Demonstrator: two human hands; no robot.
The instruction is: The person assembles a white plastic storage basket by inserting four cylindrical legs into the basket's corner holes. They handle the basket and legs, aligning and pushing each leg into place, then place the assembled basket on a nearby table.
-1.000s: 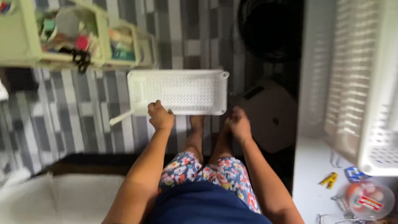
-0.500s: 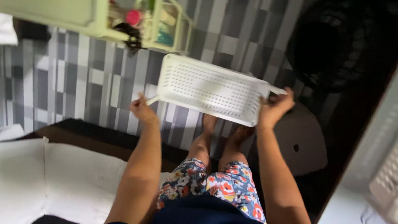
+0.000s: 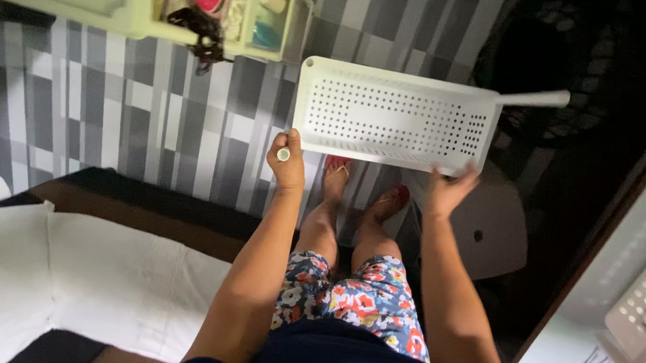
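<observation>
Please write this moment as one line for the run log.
left hand: grips white tube end | right hand: holds white perforated tray at lower right edge | tray: lifted above striped floor | person: seated

Single head-worn view, steeply downward, close over both arms
</observation>
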